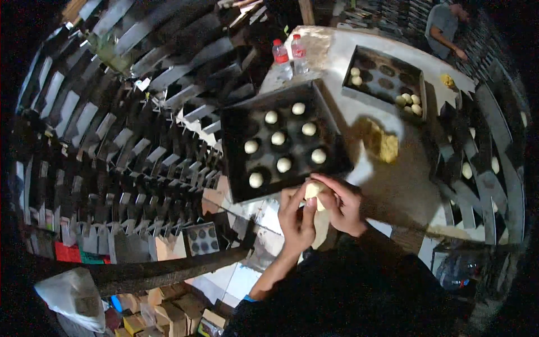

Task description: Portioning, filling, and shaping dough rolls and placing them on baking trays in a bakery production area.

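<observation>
Between my two hands is a pale piece of dough (313,192), pinched by the fingers of both. My left hand (296,220) grips it from the left with the thumb up against it. My right hand (343,205) closes on it from the right, and its fingertips are partly hidden. Just beyond my hands lies a dark square baking tray (238,121) with several round dough balls spaced apart, one of them a dough ball (278,138) near its middle. A yellow lump (387,147), perhaps dough or filling, rests on the table right of the tray.
A second dark tray (383,100) at the far right holds dough balls in two corners. Two red-capped bottles (282,59) stand at the back. Stacked trays (129,140) fill the left; more trays (471,168) stand right. Another person (443,31) is at the far right. Cardboard boxes (171,314) sit lower left.
</observation>
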Demonstrator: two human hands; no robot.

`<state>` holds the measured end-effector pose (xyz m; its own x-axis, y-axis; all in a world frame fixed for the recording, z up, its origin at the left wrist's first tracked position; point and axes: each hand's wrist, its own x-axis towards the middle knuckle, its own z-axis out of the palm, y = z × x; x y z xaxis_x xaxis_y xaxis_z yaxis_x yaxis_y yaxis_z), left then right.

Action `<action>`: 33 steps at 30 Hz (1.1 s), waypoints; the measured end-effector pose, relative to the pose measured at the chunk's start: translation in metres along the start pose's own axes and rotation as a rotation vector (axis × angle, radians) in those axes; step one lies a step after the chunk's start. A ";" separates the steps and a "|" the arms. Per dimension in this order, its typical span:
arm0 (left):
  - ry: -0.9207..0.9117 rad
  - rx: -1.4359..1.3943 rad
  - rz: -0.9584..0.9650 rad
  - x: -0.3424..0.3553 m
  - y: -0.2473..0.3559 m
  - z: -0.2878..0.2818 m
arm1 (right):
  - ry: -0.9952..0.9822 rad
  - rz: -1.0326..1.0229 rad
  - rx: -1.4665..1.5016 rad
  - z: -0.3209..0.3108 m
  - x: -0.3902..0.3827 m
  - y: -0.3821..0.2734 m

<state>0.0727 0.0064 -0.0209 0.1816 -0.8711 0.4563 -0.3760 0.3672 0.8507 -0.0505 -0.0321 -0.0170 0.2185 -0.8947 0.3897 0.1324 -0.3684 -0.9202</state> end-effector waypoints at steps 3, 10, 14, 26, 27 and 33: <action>0.181 -0.282 0.005 -0.020 0.008 -0.019 | 0.104 0.001 -0.081 0.052 -0.016 -0.008; 0.031 -0.319 -0.446 -0.012 -0.001 -0.040 | -0.066 0.052 -0.495 0.059 0.010 0.056; -0.074 -0.573 -1.011 0.002 -0.021 -0.015 | 0.110 0.020 -0.302 0.024 0.024 0.063; -0.295 -0.908 -0.809 0.086 -0.055 0.091 | 0.132 0.277 -0.166 -0.271 0.104 0.291; -0.281 -0.709 -0.736 0.090 -0.062 0.092 | 0.026 0.204 -0.701 -0.260 0.109 0.291; -0.180 -0.496 -0.641 0.069 -0.146 0.121 | 0.027 -0.146 -1.101 -0.288 0.117 0.295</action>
<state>0.0305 -0.1471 -0.1452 0.0601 -0.9837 -0.1695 0.2030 -0.1542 0.9670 -0.2644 -0.3180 -0.2541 0.2476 -0.8245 0.5087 -0.7787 -0.4818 -0.4019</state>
